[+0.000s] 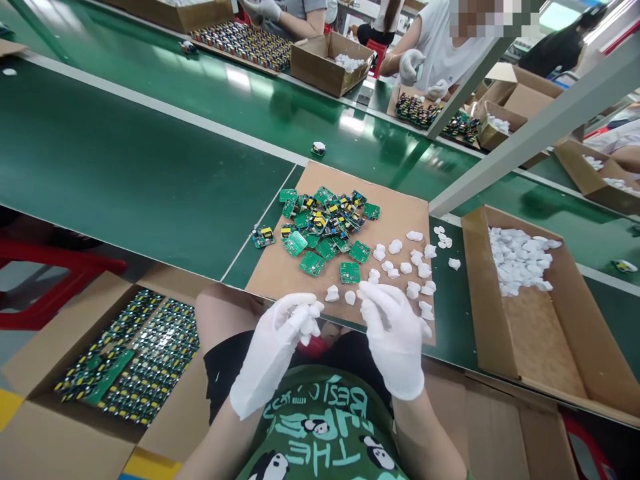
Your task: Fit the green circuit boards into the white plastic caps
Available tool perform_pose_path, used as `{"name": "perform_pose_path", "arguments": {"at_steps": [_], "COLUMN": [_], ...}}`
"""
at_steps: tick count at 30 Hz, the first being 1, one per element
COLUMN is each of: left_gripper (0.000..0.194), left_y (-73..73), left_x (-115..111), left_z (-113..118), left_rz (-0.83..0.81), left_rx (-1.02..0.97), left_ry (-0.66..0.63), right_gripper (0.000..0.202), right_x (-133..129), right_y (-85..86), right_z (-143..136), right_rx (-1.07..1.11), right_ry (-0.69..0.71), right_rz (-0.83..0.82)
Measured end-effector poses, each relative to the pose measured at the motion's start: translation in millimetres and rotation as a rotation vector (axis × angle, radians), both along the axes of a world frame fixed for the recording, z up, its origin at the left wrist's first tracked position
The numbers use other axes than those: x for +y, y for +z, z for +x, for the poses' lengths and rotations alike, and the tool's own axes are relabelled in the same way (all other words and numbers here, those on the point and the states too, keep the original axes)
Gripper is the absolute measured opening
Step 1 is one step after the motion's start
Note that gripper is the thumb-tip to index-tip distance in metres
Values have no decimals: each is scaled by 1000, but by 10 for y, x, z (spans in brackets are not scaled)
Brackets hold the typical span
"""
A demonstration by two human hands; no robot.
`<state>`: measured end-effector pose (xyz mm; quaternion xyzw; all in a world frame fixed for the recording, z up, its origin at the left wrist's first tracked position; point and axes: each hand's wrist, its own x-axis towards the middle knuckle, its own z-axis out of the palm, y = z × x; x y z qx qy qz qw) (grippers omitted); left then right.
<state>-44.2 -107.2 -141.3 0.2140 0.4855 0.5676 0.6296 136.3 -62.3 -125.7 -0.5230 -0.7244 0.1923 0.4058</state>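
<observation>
My left hand [275, 347], in a white glove, is closed around a few small white pad-like pieces [309, 321] just off the front edge of the cardboard sheet. My right hand [395, 340], gloved too, hovers over the sheet's front edge with fingertips drawn together; whatever is between them blends with the glove. Several loose white pieces [406, 268] lie around and beyond that hand. Farther back on the cardboard sheet [395, 200] is a heap of small green circuit boards [327, 248] with yellow and black components.
To the right stands a cardboard box [545, 353] partly filled with white pieces [523, 257]. Low on the left, an open carton [75, 433] holds rows of boards [165, 340]. A slanted metal post [525, 140] rises behind the sheet. Co-workers with gloved hands [411, 67] sit across the green conveyor [240, 110].
</observation>
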Motion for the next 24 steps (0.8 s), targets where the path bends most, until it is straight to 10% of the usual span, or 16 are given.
{"name": "perform_pose_path", "arguments": {"at_steps": [6,13,24], "left_gripper": [26,38,49], "left_y": [7,77,155], "left_x": [37,-81,-24], "left_z": [-163,-266,-6], "left_rz": [18,15,91], "left_rx": [-64,-7,93], "left_ry": [198,118,-86], "right_gripper": [40,37,49], "right_x": [39,153,-44], "right_y": [-67,-157,73], "right_z": [-362,-453,-177], "right_rx": [-201,-682,-53], "right_ry": [260,283,587], "right_rz": [104,199,-74]}}
